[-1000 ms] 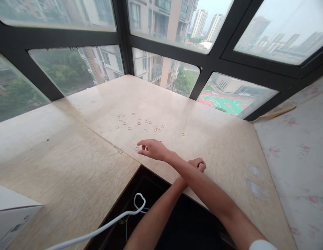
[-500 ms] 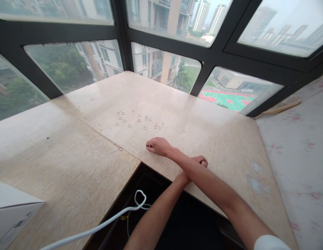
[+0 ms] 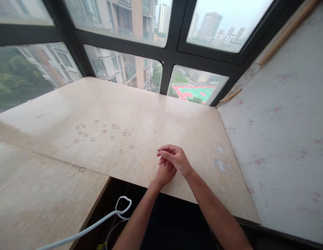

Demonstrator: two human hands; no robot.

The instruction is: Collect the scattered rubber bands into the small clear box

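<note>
1 ring (image 3: 156, 151) in right hand (image 3: 177, 158)

text: none legible; labels, brands: none readable; numbers, signs: none

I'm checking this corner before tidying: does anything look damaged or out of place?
One ring lies by the seam, apart from the other scattered rings. Near the wall, pale patches break the even counter surface, perhaps residue, and a brown strip at the wall's edge may be peeling.
</note>
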